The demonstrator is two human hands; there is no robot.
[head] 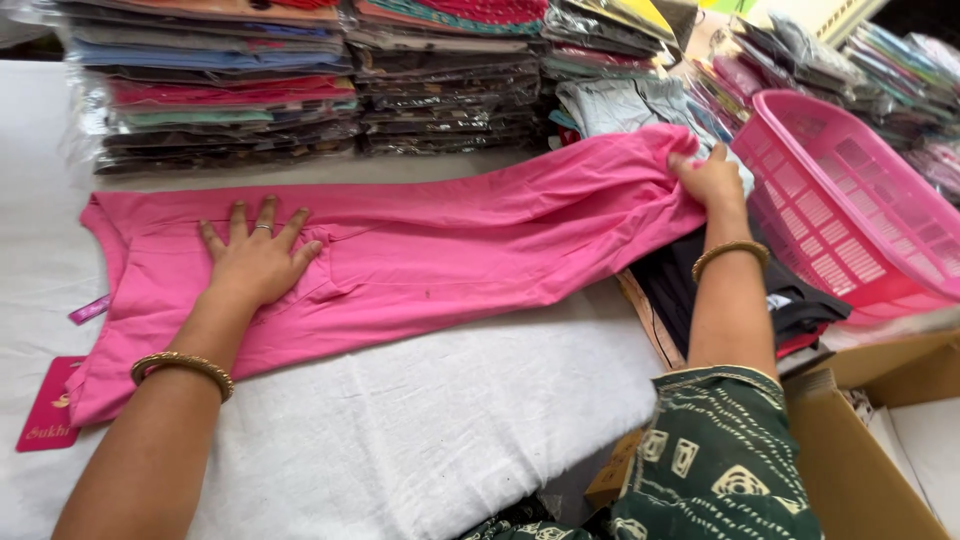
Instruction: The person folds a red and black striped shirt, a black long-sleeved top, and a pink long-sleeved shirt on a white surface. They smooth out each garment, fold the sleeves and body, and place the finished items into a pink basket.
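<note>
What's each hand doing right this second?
Left hand: open, fingers spread, pressed flat on the pink garment.
Right hand: closed, pinching the far end of the same garment.

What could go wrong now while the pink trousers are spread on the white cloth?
1. The right hand grips the leg end of the pink trousers past the table edge; if released, it may drop onto the dark clothes below.
2. The left hand presses flat on bunched fabric, so creases might be set in.
3. The pink tag near the waist could get trapped underneath.
</note>
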